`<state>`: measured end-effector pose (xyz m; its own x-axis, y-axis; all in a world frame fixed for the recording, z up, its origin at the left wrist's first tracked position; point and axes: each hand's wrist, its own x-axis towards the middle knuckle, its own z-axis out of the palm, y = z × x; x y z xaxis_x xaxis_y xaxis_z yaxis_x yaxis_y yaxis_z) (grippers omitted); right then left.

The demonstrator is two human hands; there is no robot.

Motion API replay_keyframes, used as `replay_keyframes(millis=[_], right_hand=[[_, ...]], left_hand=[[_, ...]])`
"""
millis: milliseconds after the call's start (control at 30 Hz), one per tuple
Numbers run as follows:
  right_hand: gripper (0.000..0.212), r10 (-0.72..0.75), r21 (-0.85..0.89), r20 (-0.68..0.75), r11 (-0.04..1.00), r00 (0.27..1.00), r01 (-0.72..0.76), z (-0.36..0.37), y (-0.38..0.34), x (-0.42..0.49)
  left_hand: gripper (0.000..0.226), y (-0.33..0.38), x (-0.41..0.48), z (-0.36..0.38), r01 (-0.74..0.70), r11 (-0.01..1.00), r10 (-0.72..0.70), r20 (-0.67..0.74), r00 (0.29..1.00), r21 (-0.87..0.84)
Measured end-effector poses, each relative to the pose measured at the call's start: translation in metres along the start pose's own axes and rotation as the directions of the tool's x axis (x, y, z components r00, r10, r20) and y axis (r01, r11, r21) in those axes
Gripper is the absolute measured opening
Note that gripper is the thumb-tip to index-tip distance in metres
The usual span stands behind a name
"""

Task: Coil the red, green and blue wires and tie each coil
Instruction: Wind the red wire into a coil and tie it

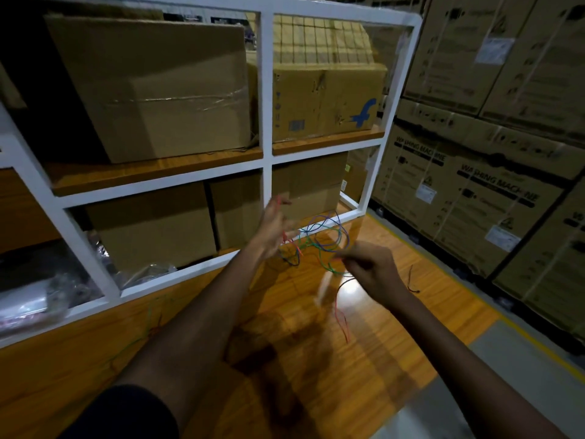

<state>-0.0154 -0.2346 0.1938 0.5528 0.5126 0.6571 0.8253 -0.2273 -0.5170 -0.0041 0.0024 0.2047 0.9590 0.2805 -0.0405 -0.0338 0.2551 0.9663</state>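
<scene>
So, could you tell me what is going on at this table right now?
A person is sorting a loose wire tangle of red, green and blue strands above the wooden table. The raised left hand seems to pinch the red wire at its fingertips, though it is blurred. The right hand pinches a strand at the tangle's near edge; its colour is unclear. No tied coil is in view.
</scene>
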Motion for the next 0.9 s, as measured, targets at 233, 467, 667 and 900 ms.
replay_keyframes(millis=[233,467,667,900], right_hand=[[0.041,0.562,-0.115,-0.223,0.796,0.797,-0.594,-0.003,-0.005,0.054],[0.014,0.680,0.263,0.092,0.687,0.727,-0.677,-0.015,0.013,0.063],[0.044,0.861,0.164,0.099,0.480,0.499,-0.862,-0.021,0.021,0.052],[0.038,0.904,0.114,0.285,0.299,0.319,-0.947,-0.010,0.035,0.042]], left_hand=[[0.027,-0.028,-0.039,0.022,0.000,0.916,-0.158,0.362,0.919,0.401],[0.062,-0.027,-0.047,0.006,0.112,0.968,-0.215,0.510,0.833,0.225],[0.042,-0.010,-0.048,0.000,0.183,0.955,-0.289,0.588,0.756,0.234],[0.032,-0.002,-0.047,0.000,0.308,0.939,-0.337,0.568,0.751,0.150]])
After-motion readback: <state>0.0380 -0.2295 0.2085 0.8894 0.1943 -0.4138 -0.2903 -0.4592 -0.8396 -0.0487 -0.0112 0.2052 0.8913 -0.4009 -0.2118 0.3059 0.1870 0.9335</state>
